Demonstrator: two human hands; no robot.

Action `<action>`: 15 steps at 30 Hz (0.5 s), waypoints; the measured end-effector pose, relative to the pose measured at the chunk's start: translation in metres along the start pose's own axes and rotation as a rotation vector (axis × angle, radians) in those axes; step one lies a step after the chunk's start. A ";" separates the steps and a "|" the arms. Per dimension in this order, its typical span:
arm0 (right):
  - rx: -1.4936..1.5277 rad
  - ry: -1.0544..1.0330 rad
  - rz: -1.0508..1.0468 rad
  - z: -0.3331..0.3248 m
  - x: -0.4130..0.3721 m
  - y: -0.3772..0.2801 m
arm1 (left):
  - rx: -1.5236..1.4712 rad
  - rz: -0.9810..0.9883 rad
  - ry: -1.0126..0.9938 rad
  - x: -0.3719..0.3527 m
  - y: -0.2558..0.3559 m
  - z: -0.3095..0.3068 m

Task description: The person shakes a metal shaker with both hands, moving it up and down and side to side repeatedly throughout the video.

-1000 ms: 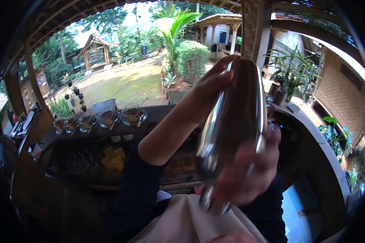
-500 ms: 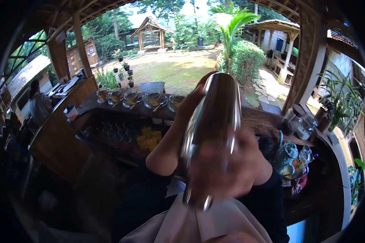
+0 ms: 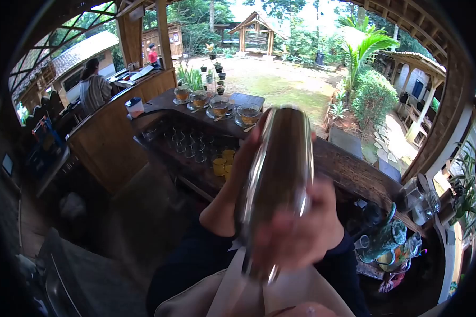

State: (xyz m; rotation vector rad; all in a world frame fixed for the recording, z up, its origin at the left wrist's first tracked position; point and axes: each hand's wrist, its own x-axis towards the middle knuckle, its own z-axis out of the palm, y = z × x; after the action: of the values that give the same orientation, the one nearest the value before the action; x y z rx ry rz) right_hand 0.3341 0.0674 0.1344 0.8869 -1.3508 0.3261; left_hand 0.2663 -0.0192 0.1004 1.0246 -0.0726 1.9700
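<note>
A shiny metal cocktail shaker (image 3: 283,153) is held up in front of me, tilted and blurred by motion. My left hand (image 3: 248,145) is closed round its upper left side, with most of the fingers hidden behind the metal. Lower down, my right hand (image 3: 307,227) wraps across the near side of the shaker, its fingers smeared. Beyond the shaker, glass cups (image 3: 220,106) of brownish drink stand on saucers with spoons along the wooden counter (image 3: 349,169).
On a shelf below the counter are clear glasses (image 3: 189,145) and yellow cups (image 3: 219,166). Glass jars (image 3: 423,203) and a bluish pitcher (image 3: 388,238) stand at right. A person in a striped top (image 3: 94,91) is at the left counter (image 3: 111,142).
My view has swung left, so the counter and cups sit further right in it. Both hands stay round the shaker. A person in red now shows in the background.
</note>
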 end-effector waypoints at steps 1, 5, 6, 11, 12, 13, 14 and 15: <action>0.018 0.041 -0.138 0.007 -0.005 -0.005 | 0.148 0.211 -0.165 -0.005 -0.012 -0.006; 0.077 -0.304 -0.118 -0.012 0.003 -0.017 | -0.293 -0.115 0.151 -0.007 0.019 -0.019; 0.182 -0.286 0.266 -0.002 -0.001 0.007 | -0.263 -0.266 0.019 0.008 0.033 -0.069; -0.016 -0.082 0.572 0.016 -0.026 0.012 | 0.031 0.142 0.344 0.000 0.010 -0.067; -0.010 -0.115 0.351 0.013 -0.016 -0.010 | -0.079 0.208 0.366 -0.020 0.001 -0.062; 0.210 -0.291 0.659 0.002 -0.017 -0.038 | -0.282 -0.138 0.290 -0.025 0.020 -0.045; 0.228 -0.483 0.731 -0.009 -0.015 -0.067 | -0.236 -0.125 0.268 -0.032 0.015 -0.029; 0.232 -0.489 0.736 -0.005 -0.016 -0.063 | -0.191 -0.113 0.250 -0.041 0.007 -0.018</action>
State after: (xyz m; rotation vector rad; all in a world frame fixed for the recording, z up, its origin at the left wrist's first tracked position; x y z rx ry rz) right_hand 0.3767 0.0349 0.0971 0.6437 -2.1128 0.8865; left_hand 0.2604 -0.0442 0.0628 0.6411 -0.0624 1.9308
